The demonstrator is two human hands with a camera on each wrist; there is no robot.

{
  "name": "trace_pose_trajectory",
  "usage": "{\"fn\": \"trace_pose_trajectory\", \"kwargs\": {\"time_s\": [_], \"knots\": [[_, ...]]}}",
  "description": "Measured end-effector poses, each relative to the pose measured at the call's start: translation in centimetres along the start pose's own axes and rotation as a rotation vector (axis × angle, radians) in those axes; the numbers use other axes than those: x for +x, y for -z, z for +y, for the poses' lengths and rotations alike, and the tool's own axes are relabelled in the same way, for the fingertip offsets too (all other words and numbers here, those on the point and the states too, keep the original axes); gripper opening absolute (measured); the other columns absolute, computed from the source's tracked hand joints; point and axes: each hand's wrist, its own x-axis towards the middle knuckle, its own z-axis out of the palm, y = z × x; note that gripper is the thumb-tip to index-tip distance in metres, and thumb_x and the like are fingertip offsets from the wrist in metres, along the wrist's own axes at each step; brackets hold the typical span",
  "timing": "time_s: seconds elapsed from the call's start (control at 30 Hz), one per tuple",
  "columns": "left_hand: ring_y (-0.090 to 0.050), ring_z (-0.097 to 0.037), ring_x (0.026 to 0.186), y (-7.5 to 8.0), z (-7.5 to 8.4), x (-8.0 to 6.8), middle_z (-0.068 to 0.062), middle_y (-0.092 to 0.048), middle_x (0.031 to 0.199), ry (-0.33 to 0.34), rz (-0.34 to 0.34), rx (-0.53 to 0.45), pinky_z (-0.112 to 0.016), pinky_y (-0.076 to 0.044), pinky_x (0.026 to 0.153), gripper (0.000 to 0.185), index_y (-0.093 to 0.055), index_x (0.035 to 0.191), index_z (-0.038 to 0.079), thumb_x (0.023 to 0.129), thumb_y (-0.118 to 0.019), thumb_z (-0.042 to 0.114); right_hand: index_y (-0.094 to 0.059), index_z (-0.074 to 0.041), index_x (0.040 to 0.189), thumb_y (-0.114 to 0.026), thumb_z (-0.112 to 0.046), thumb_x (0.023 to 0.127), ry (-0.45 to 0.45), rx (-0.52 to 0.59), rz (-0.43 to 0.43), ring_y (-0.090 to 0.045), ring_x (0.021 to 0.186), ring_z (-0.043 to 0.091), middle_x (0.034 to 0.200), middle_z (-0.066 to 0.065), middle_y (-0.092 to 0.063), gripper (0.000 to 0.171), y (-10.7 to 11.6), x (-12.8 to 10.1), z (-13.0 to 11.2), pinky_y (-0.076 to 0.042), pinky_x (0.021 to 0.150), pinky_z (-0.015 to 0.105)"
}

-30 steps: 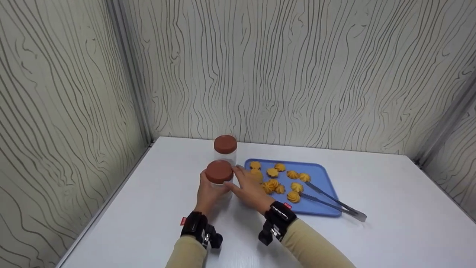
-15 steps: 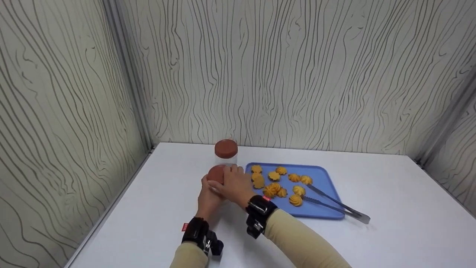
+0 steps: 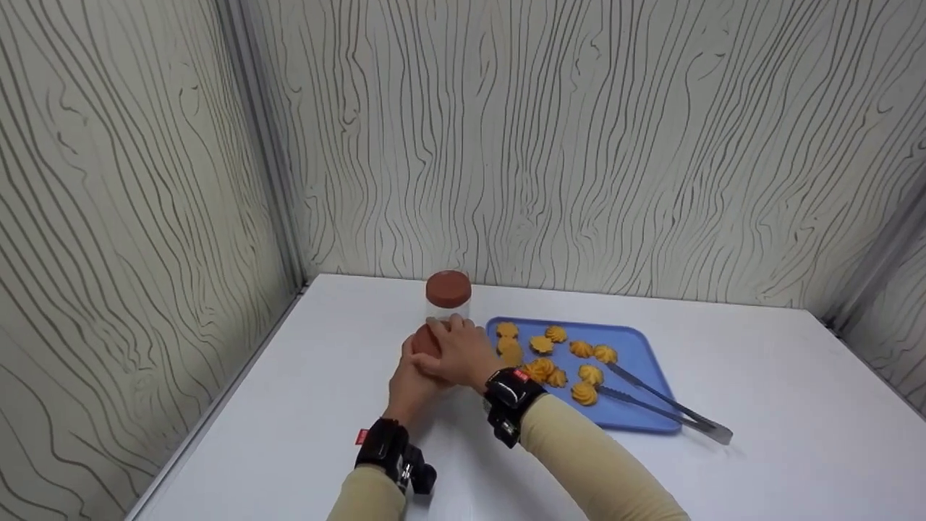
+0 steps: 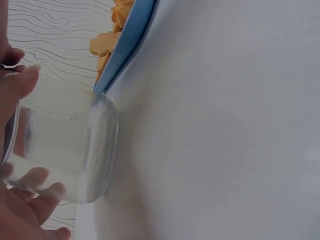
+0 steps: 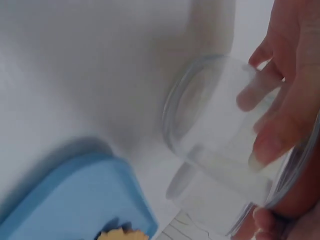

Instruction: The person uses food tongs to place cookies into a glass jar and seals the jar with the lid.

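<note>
A clear jar [image 4: 62, 135] with a red-brown lid [image 3: 425, 341] is between both hands. My left hand [image 3: 414, 385] grips its side just below the lid; several fingers show through the clear wall in the wrist views. From above, my right hand [image 3: 463, 356] holds the lid, its fingers curled over the far edge and its thumb at the near side. Nothing shows inside the jar in the wrist views. Its base is close over the white table, and the right hand hides most of the lid in the head view.
Behind stands a second jar with the same kind of lid [image 3: 448, 288]. At right lies a blue tray [image 3: 629, 416] with several swirled cookies [image 3: 584, 393] and metal tongs [image 3: 705, 427] reaching over its edge. Wood-patterned panels [image 3: 550, 145] enclose the white table [image 3: 781, 405].
My right hand has moved from the jar's right side up onto the lid and now grips it. The left hand keeps its hold. The head view has shifted slightly.
</note>
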Motion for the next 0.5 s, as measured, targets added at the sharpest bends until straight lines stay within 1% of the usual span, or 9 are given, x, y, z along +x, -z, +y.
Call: {"fn": "trace_pose_trajectory", "kwargs": {"time_s": [0.13,0.3,0.4,0.5], "knots": [[-0.047,-0.037,0.125,0.1,0.0,0.2,-0.025,-0.046,0.14,0.039,-0.03,-0.006,-0.05,-0.042,0.101,0.098,-0.021,0.148,-0.002,0.077,-0.082,0.026,-0.049,-0.013,0.141,-0.046,-0.064,0.092,0.065,-0.035,-0.087,-0.053,0.101,0.031,0.12,0.018,-0.055,0.07,0.9,0.4,0.4,-0.047,0.085,0.048],[-0.043,-0.036,0.13,0.1,0.2,0.2,-0.024,-0.042,0.145,0.049,-0.043,-0.048,-0.049,-0.038,0.105,0.101,-0.019,0.149,-0.001,0.076,-0.083,0.024,-0.045,-0.017,0.146,-0.049,-0.057,0.091,0.057,-0.106,-0.237,-0.052,0.11,0.032,0.126,0.018,-0.055,0.068,2.7,1.2,-0.2,-0.042,0.096,0.052],[-0.04,-0.033,0.134,0.2,0.3,0.1,-0.02,-0.039,0.148,0.057,-0.055,-0.093,-0.049,-0.033,0.109,0.104,-0.019,0.15,0.0,0.074,-0.085,0.024,-0.045,-0.017,0.146,-0.051,-0.054,0.09,0.055,-0.14,-0.313,-0.053,0.108,0.031,0.122,0.016,-0.058,0.068,3.6,1.8,-0.8,-0.042,0.096,0.052],[-0.038,-0.033,0.135,0.2,0.3,0.0,-0.018,-0.039,0.15,0.057,-0.069,-0.133,-0.051,-0.031,0.11,0.104,-0.019,0.15,0.002,0.073,-0.086,0.023,-0.045,-0.016,0.145,-0.053,-0.055,0.089,0.055,-0.15,-0.361,-0.054,0.101,0.027,0.115,0.013,-0.06,0.069,3.9,2.3,-1.0,-0.046,0.09,0.048]]}}
